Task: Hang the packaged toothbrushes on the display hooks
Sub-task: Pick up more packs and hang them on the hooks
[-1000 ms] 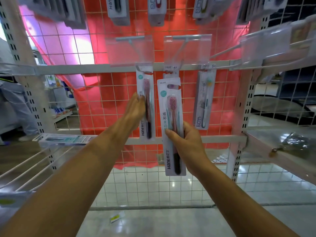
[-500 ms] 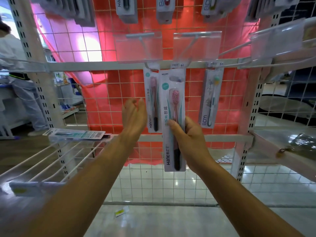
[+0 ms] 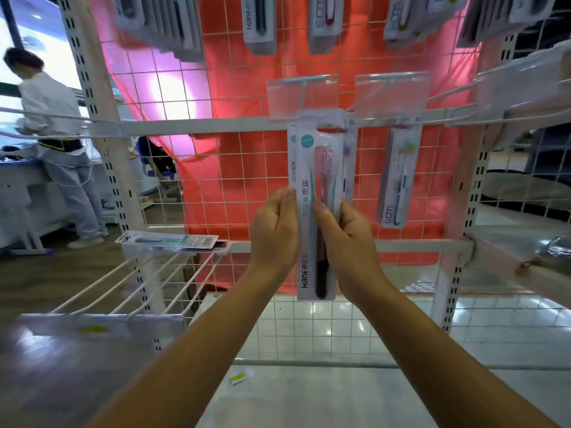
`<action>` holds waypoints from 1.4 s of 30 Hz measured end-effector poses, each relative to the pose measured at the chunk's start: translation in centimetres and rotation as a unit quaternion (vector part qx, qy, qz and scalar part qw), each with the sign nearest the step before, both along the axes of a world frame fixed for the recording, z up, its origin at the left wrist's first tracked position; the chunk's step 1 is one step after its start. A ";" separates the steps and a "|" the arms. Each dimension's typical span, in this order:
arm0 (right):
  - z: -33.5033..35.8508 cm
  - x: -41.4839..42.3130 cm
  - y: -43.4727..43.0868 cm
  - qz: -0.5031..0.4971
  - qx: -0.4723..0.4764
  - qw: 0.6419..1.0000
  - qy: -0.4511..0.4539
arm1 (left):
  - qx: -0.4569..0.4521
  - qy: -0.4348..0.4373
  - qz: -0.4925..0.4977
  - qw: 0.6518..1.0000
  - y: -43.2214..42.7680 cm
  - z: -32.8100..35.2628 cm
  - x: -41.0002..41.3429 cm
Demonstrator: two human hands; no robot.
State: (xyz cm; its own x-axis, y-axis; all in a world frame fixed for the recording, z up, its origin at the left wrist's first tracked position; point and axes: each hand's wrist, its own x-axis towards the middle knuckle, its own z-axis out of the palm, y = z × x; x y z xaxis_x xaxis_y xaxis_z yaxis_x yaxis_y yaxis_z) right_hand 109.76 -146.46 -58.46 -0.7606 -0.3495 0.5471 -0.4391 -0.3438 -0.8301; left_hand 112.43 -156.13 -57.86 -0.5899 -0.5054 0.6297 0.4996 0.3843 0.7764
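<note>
The packaged toothbrush hangs upright in front of the rack, its top edge tucked just under the clear label holder at the tip of a display hook. Whether the hang hole is already on the wire cannot be told, as the holder hides it. It looks like a light thing: a flat card back with a glossy blister over the brush. It is probably stiff along its length but ready to bow or twist if squeezed, and a little slippery on the plastic face. The card tab round the hole is likely the weak spot and could tear if forced. The long side edges near the middle look the best place to hold it, and that is where both hands are. The left hand pinches the left edge with curled fingers, and the right hand clamps the right edge, thumb across the front. A second pack hangs just behind, and a Bdm pack hangs on the next hook to the right, against the wire grid. More packs lie on a wire shelf to the left, and a person stands well beyond.
</note>
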 end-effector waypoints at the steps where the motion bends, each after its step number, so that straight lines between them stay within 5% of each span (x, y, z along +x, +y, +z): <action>1: 0.2 0.1 -0.2 -0.007 0.000 1.000 0.002 | 0.005 0.004 0.001 1.000 0.0 0.3 0.2; 24: 1.4 -2.2 -3.1 -0.102 0.030 0.992 0.067 | -0.090 0.039 0.022 0.995 -3.4 1.7 -0.9; 42: 0.6 -7.8 -5.9 -0.162 0.061 0.984 0.041 | -0.066 -0.054 0.048 0.995 -5.4 1.3 -5.1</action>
State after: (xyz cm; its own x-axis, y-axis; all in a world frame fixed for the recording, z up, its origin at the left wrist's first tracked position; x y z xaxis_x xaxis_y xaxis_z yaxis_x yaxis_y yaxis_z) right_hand 101.95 -152.34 -57.87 -0.7976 -0.1626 0.5808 -0.5769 -0.0753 -0.8134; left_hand 107.37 -161.55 -56.60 -0.6107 -0.4802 0.6296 0.3723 0.5276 0.7636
